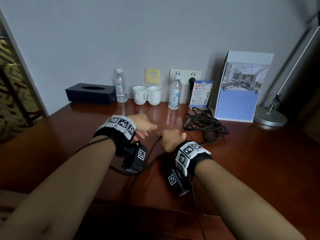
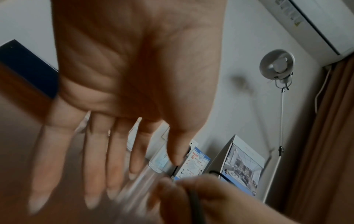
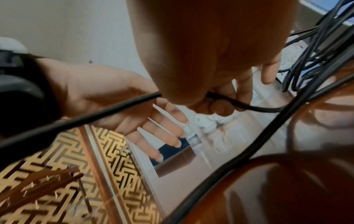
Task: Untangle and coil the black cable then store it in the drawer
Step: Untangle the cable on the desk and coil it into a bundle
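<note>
Nearest the viewer, a free run of the black cable (image 1: 152,149) is trailing down over the front edge of the desk (image 1: 251,161) between the two forearms. Just beyond, the right hand (image 1: 170,138) is gripping that run, its fingers (image 3: 243,86) curling closed around the strand in the right wrist view. The left hand (image 1: 142,124) is hovering just beside it with palm flat and fingers (image 2: 93,163) spread straight, holding nothing. Farther back and to the right, the bulk of the cable is lying as a loose tangle (image 1: 204,124) on the desk, just in front of a blue-and-white display stand (image 1: 240,94). Judged from its sagging curves, the cable is behaving as a light, limp, fairly smooth cord that is likely sliding easily on the glossy surface; it probably wants drawing hand over hand from the held run, feeding into the open left palm, rather than pulling at the tangle, which could tighten. Against the wall, two water bottles (image 1: 174,94) and two white cups (image 1: 147,95) are standing within reach of a dragged loop. No drawer is showing.
</note>
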`<state>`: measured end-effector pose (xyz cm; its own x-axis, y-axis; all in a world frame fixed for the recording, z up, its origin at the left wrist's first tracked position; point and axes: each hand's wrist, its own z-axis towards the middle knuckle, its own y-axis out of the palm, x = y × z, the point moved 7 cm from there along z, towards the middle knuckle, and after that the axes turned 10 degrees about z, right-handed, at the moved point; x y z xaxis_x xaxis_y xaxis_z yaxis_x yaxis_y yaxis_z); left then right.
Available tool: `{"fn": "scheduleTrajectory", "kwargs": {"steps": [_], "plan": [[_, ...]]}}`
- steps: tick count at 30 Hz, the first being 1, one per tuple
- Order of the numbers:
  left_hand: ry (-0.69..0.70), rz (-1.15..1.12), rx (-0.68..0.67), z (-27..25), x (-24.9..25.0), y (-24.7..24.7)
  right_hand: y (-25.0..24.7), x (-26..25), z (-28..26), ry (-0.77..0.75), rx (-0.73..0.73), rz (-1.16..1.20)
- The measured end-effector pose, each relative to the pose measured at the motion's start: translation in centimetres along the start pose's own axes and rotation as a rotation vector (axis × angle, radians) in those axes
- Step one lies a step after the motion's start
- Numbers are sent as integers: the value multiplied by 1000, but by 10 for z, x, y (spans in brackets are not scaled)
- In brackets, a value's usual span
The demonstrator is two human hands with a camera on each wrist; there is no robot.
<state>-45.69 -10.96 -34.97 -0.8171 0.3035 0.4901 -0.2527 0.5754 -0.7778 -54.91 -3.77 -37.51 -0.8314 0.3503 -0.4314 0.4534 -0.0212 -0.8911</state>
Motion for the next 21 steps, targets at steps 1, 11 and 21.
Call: {"fn": "scheduleTrajectory", "kwargs": {"steps": [1,11,21], "plan": [[-9,5,-70,-2,1,8,-5,2,1,24,37,17],[-85,436,-606,-25,-3,54,-27,58,-3,300,166,278],[-8,220,-170,6,10,30,-33,75,-2,230,259,446]]}}
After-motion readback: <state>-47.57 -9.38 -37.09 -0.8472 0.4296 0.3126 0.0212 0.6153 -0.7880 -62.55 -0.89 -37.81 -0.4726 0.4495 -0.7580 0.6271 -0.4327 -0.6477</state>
